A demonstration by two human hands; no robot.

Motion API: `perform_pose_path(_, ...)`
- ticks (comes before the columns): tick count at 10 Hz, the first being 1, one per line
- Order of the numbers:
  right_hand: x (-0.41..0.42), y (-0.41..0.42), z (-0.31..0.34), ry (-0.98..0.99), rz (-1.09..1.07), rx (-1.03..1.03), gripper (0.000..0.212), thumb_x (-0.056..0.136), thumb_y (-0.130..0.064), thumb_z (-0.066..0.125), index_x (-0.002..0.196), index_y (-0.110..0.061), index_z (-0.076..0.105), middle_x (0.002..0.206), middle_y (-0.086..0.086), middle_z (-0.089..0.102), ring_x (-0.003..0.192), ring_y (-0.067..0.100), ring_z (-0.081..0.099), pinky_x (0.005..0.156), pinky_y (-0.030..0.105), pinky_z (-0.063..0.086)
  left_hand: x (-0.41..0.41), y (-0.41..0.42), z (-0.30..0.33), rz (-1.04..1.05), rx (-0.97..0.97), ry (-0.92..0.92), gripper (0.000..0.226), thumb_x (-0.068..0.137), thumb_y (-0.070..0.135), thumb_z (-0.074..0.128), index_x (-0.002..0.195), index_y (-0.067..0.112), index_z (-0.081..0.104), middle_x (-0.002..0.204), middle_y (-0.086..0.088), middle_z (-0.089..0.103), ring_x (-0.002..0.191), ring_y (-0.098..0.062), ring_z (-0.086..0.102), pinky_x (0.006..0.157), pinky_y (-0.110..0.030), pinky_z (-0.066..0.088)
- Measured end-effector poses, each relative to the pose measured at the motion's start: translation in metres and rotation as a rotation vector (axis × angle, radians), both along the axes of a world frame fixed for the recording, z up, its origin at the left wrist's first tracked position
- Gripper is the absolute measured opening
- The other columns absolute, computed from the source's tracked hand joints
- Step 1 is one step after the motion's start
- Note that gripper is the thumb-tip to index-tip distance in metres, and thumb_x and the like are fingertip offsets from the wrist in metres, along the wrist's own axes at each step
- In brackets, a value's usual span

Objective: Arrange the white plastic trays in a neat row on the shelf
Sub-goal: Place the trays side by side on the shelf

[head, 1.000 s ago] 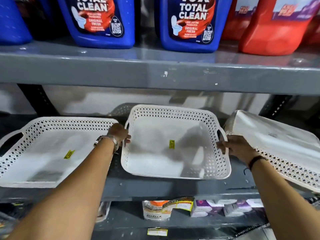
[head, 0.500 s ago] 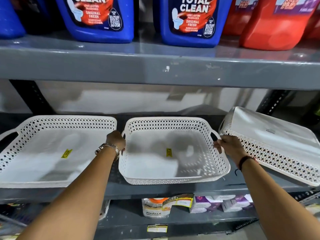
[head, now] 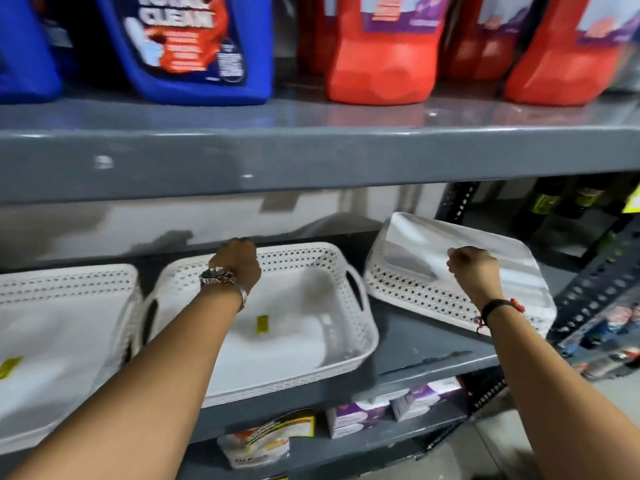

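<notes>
Three white perforated plastic trays sit on the grey shelf (head: 426, 344). The left tray (head: 62, 341) and the middle tray (head: 294, 344) lie flat and upright, close side by side. The right tray (head: 415, 258) is upside down and tilted, with a gap between it and the middle one. My left hand (head: 239, 265), with a wristwatch, is at the middle tray's far rim, its fingers curled over it. My right hand (head: 474, 268) is a closed fist over the upturned base of the right tray, holding nothing that I can see.
The upper shelf board (head: 311, 161) hangs low over the trays and carries blue jugs (head: 194, 46) and red jugs (head: 381, 57). A perforated metal post (head: 595, 289) stands right of the tilted tray. Small boxes (head: 381, 410) lie on the shelf below.
Both hands let go of the middle tray's side handles. The left hand moved to its far rim, the right hand moved over the overturned tray. The view swung right.
</notes>
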State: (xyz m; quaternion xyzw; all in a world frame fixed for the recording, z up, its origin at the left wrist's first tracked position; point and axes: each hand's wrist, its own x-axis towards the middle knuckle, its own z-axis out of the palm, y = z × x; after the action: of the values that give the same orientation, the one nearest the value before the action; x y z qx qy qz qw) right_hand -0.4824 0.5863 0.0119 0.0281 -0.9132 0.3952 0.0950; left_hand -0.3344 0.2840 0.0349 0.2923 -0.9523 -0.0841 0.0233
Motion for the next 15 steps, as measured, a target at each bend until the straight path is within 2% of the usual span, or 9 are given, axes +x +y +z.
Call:
perform_pose_path(4,-0.112,0.134,-0.028,-0.41,-0.057,0.182,0.06,0.095,-0.041,0.033,0.131,0.007,0.042,0.138,0.028,0.044,0.128,0.037,0.042,0.106,0.039,0.032,-0.169,0.162,-0.029,-0.051,0.56,0.208,0.054,0.099,0.032,0.033,0.137,-0.006,0.038,0.141,-0.026,0.044,0.131,-0.037,0.042,0.107,-0.036,0.035)
perform_pose_path(6,-0.141,0.154,-0.059,-0.585,-0.057,-0.187,0.06,0.091,-0.056,0.025,0.103,-0.006,0.056,0.095,0.013,0.057,0.066,0.022,0.061,0.064,0.029,0.052,-0.194,0.163,-0.062,-0.066,0.766,0.323,0.049,0.101,0.028,0.025,0.141,0.003,0.037,0.151,-0.013,0.035,0.141,-0.025,0.03,0.116,-0.029,0.02)
perform_pose_path(7,-0.14,0.148,-0.044,-0.517,-0.083,-0.528,0.062,0.09,-0.059,0.02,0.124,-0.016,0.048,0.101,0.007,0.053,0.09,0.022,0.06,0.079,0.032,0.047,-0.198,0.154,-0.067,0.154,1.041,0.41,0.057,0.097,0.042,0.024,0.133,0.002,0.045,0.139,-0.002,0.043,0.131,-0.02,0.041,0.116,-0.041,0.028)
perform_pose_path(8,-0.139,0.148,-0.027,-0.357,-0.095,-0.643,0.093,0.075,-0.077,0.014,0.138,-0.014,0.038,0.135,0.008,0.048,0.126,0.028,0.044,0.107,0.041,0.034,-0.196,0.149,-0.055,0.257,1.158,0.462,0.055,0.099,0.039,0.024,0.134,0.002,0.044,0.137,-0.015,0.049,0.122,-0.031,0.051,0.108,-0.043,0.04)
perform_pose_path(9,-0.132,0.151,0.023,-0.233,-0.143,-0.675,0.059,0.086,-0.066,0.015,0.103,-0.021,0.051,0.124,0.006,0.056,0.098,0.017,0.052,0.1,0.018,0.04,-0.192,0.135,-0.022,0.301,1.329,0.652,0.04,0.097,0.042,0.032,0.091,0.01,0.056,0.083,-0.018,0.056,0.067,-0.027,0.053,0.065,-0.036,0.05)
perform_pose_path(10,-0.133,0.15,0.042,-0.187,-0.105,-0.784,0.032,0.099,-0.036,0.021,0.081,-0.026,0.045,0.091,-0.009,0.057,0.076,0.004,0.05,0.071,0.009,0.044,-0.184,0.127,0.0,0.282,1.315,0.634,0.032,0.096,0.027,0.043,0.069,0.012,0.049,0.063,-0.01,0.051,0.054,-0.021,0.046,0.045,-0.027,0.05)
perform_pose_path(11,-0.127,0.148,0.048,-0.317,-0.008,-0.882,0.034,0.097,-0.029,0.033,0.072,-0.021,0.055,0.086,-0.004,0.068,0.073,0.013,0.061,0.083,0.029,0.047,-0.154,0.124,0.014,0.214,1.206,0.392,0.026,0.096,0.006,0.044,0.071,0.003,0.052,0.061,-0.013,0.057,0.042,-0.02,0.057,0.041,-0.019,0.055)
perform_pose_path(13,-0.122,0.149,0.003,-0.375,-0.301,-0.107,0.026,0.079,-0.007,0.065,0.099,0.009,0.065,0.112,0.025,0.064,0.096,0.031,0.061,0.082,0.038,0.048,-0.12,0.14,0.001,0.181,1.067,-0.01,0.031,0.093,-0.009,0.043,0.064,-0.001,0.045,0.073,-0.012,0.059,0.059,-0.018,0.056,0.094,-0.034,0.048)
perform_pose_path(15,-0.112,0.15,-0.015,-0.238,-0.228,0.044,0.029,0.086,-0.018,0.058,0.101,0.005,0.067,0.108,0.032,0.065,0.106,0.042,0.058,0.09,0.041,0.048,-0.122,0.142,-0.014,0.14,0.83,-0.2,0.01,0.088,-0.004,0.057,0.084,-0.013,0.056,0.08,-0.013,0.071,0.023,-0.008,0.057,0.035,-0.016,0.052)
